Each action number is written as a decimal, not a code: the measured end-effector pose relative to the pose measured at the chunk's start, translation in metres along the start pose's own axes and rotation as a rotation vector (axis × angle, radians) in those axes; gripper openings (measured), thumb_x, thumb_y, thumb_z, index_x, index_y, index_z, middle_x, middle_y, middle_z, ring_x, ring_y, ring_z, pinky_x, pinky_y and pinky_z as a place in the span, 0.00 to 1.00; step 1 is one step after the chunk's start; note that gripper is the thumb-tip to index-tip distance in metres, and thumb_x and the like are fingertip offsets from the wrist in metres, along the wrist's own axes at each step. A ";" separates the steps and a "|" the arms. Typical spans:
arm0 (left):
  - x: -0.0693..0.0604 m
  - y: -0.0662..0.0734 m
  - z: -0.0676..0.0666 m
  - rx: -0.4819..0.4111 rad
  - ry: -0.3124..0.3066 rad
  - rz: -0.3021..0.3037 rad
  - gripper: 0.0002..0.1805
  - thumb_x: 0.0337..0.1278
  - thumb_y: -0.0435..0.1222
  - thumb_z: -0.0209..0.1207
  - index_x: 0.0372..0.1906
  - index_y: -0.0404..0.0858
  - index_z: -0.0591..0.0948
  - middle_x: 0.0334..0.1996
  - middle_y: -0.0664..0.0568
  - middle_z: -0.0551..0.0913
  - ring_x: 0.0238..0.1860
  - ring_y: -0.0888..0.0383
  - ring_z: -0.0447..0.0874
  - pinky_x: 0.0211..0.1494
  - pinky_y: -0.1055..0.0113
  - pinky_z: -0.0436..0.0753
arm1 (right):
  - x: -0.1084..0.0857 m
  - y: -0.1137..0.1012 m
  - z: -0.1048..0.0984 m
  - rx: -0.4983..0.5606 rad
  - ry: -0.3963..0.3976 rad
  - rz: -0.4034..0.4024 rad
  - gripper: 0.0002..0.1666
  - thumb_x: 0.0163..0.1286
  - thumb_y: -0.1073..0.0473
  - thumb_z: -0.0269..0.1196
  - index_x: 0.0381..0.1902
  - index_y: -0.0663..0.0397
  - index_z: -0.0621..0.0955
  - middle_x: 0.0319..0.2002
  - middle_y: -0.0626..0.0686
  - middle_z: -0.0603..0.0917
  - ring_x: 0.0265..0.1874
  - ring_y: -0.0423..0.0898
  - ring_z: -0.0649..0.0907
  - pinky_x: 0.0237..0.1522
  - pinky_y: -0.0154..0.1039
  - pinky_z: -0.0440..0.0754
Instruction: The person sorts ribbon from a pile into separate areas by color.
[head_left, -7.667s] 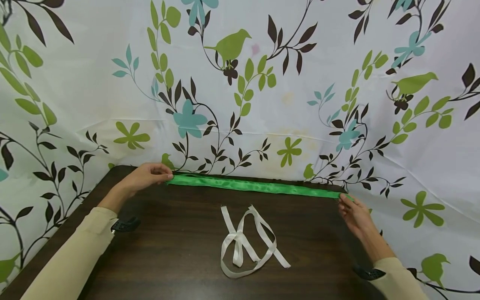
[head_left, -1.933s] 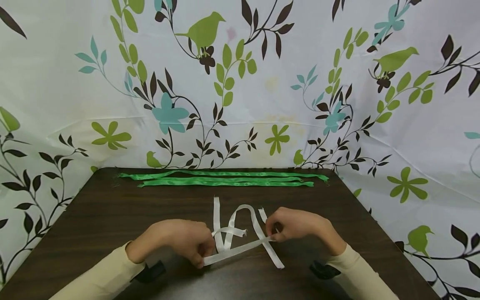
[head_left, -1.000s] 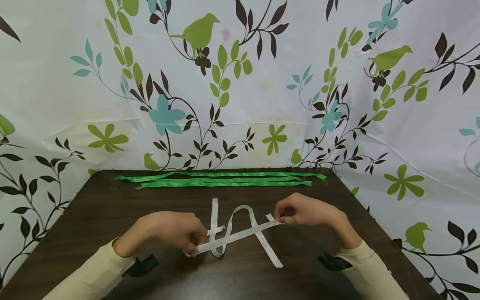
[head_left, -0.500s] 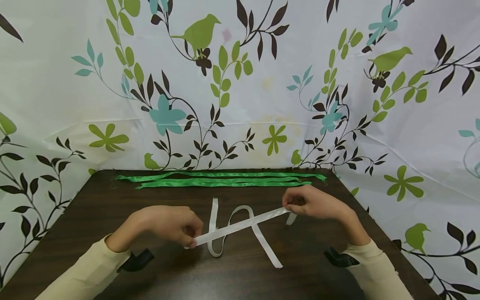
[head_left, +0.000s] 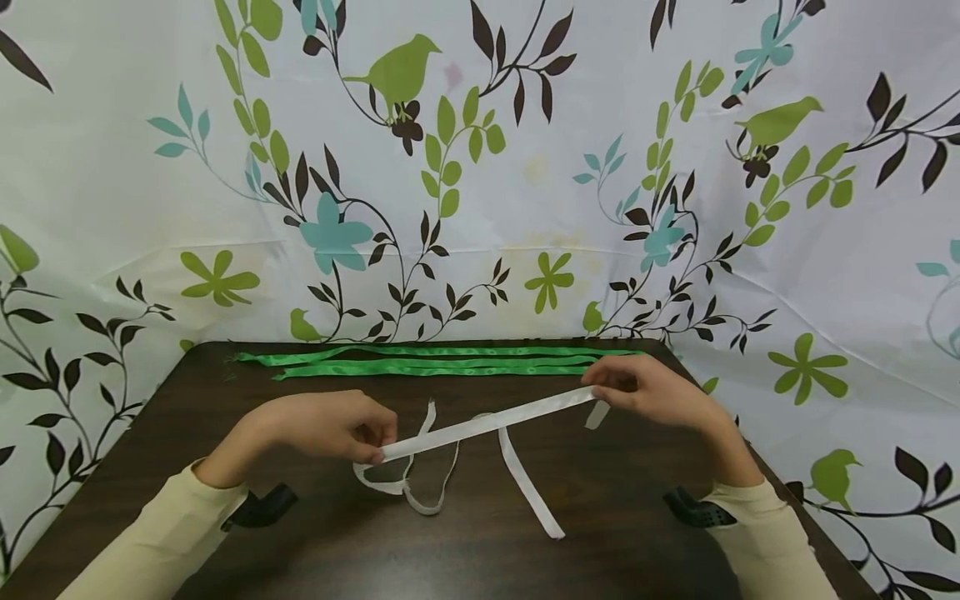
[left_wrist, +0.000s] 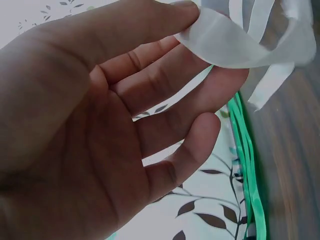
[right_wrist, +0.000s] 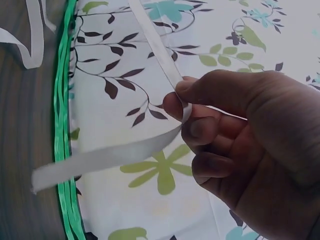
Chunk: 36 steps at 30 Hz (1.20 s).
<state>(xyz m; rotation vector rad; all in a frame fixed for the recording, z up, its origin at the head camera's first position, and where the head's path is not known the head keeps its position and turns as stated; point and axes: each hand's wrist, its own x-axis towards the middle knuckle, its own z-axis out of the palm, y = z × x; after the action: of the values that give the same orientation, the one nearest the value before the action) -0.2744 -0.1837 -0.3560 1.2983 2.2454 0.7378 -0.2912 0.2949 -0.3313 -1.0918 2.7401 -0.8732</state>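
Note:
A white ribbon (head_left: 487, 424) stretches between my hands above the dark table. My left hand (head_left: 322, 427) pinches it between thumb and fingers at the lower left. At the upper right my right hand (head_left: 656, 393) pinches it, and a short tail hangs past its fingers, plain in the right wrist view as a ribbon end (right_wrist: 85, 162). Below the left hand the ribbon curls in a loop. More white ribbon (head_left: 531, 487) lies on the table under the stretched part; whether it is one piece or several I cannot tell.
Several green ribbons (head_left: 435, 367) lie side by side along the far edge of the dark wooden table (head_left: 465, 558). Behind them hangs a white cloth (head_left: 525, 192) printed with leaves, birds and flowers. The right hand overlaps the right ends of the green ribbons.
The green ribbon, stretched between both hands earlier, has been laid with others at the far edge. Since then both hands have taken hold of white ribbon, drawn it straight and moved apart and upward.

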 end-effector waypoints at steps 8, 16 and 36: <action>-0.006 -0.011 -0.007 0.008 0.017 -0.013 0.04 0.69 0.34 0.63 0.38 0.46 0.80 0.31 0.62 0.82 0.30 0.66 0.78 0.32 0.68 0.76 | -0.007 0.017 -0.007 -0.022 0.075 0.023 0.10 0.75 0.59 0.65 0.52 0.45 0.84 0.38 0.54 0.84 0.26 0.43 0.78 0.27 0.39 0.77; -0.015 -0.020 -0.016 0.043 0.057 -0.100 0.05 0.69 0.32 0.61 0.38 0.47 0.80 0.29 0.62 0.79 0.30 0.64 0.76 0.33 0.66 0.75 | -0.010 0.041 -0.011 -0.005 0.103 0.073 0.10 0.74 0.60 0.66 0.52 0.52 0.85 0.36 0.49 0.85 0.28 0.47 0.81 0.30 0.40 0.79; -0.026 -0.075 -0.025 0.042 0.152 -0.256 0.04 0.71 0.39 0.62 0.37 0.46 0.82 0.30 0.57 0.77 0.29 0.60 0.74 0.32 0.63 0.74 | -0.033 0.095 -0.022 0.108 0.138 0.247 0.07 0.73 0.53 0.68 0.42 0.49 0.85 0.34 0.52 0.85 0.29 0.53 0.80 0.30 0.47 0.79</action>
<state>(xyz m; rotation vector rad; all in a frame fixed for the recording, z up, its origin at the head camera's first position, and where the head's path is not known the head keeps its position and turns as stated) -0.3257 -0.2436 -0.3817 0.9750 2.5001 0.7176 -0.3307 0.3830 -0.3681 -0.6798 2.8158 -1.0780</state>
